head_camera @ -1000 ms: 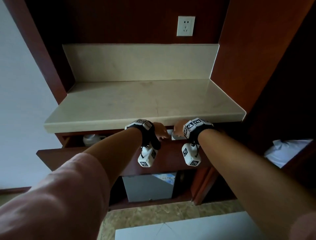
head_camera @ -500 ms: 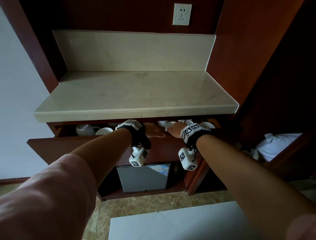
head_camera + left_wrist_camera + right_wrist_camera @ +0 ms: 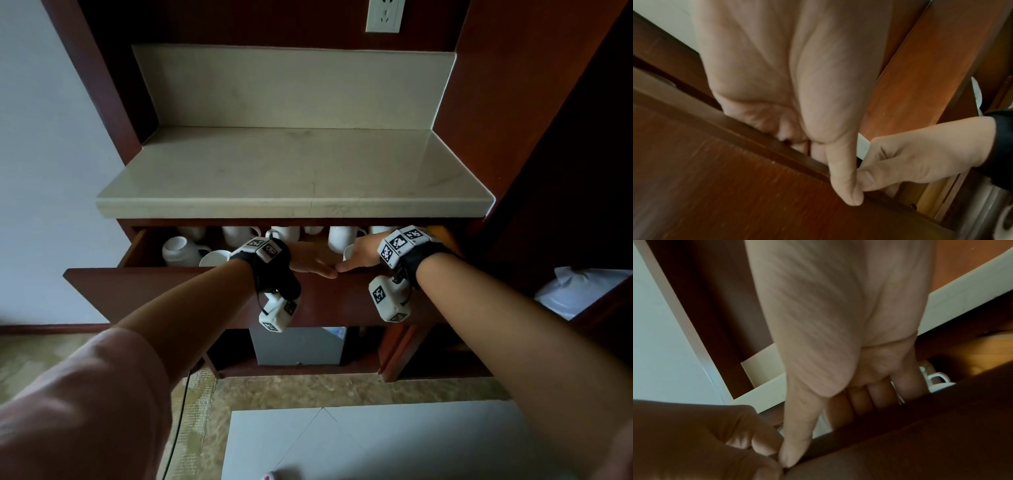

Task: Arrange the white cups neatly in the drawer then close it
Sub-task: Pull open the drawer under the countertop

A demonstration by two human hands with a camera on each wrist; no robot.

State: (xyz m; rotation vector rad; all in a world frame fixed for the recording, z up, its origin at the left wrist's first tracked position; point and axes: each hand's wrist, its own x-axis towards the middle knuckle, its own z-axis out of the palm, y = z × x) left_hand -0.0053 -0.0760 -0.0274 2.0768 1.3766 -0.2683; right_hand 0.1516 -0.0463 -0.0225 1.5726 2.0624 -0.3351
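The dark wooden drawer (image 3: 154, 291) stands partly pulled out under the stone counter. Inside it lie several white cups: one on its side at the left (image 3: 178, 251), others along the back (image 3: 342, 236). My left hand (image 3: 311, 262) and right hand (image 3: 359, 255) grip the top edge of the drawer front at its middle. Their thumb tips touch each other. The left wrist view shows my left hand (image 3: 797, 113) with fingers curled over the edge and the thumb on the front panel (image 3: 715, 186). My right hand (image 3: 838, 337) holds the same edge, with a cup handle (image 3: 937, 379) just behind its fingers.
The beige counter (image 3: 291, 178) overhangs the drawer and hides its back part. A wall socket (image 3: 385, 15) sits above. Below the drawer stands a grey box (image 3: 294, 346). A white bundle (image 3: 582, 291) lies at the right, and wooden side panels flank the niche.
The drawer has slid out toward me with both hands on its front edge. More cups show inside it now than a second ago.
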